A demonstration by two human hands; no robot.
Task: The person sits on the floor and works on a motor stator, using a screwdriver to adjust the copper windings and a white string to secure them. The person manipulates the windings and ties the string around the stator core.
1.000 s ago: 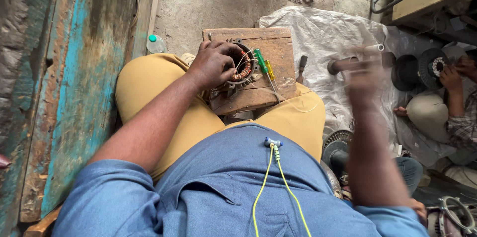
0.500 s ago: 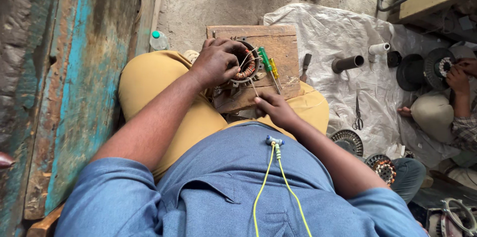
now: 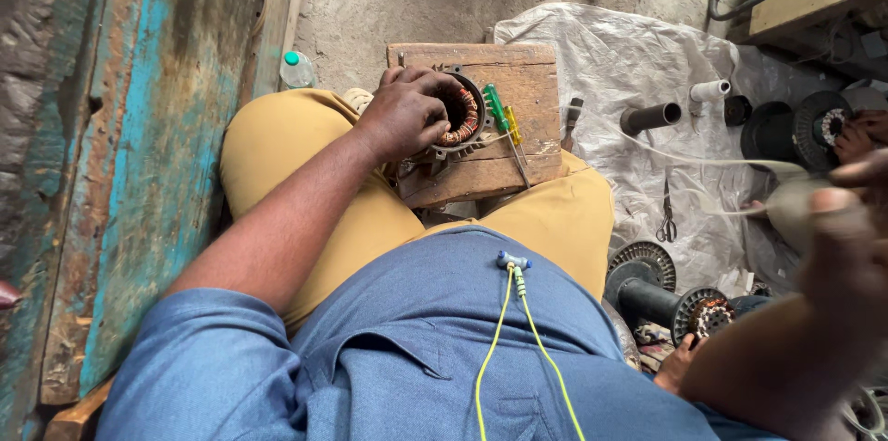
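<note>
Seen from above: left hand (image 3: 407, 113) cupped over a round motor core (image 3: 458, 117) with copper windings, fingers curled and pressed on its rim, holding it on a wooden board (image 3: 518, 80) across the lap, beside a green-handled screwdriver (image 3: 498, 108). Off to the right, blurred right hand (image 3: 846, 247) raised well away, drawing a pale cord (image 3: 684, 159) taut from the core; hard to tell whether pinching or wrapped round the cord. Likely risks: too strong a pull tipping the core off the board, snapping the cord, or scraping the copper; loosened grip letting the core slide toward the knees.
</note>
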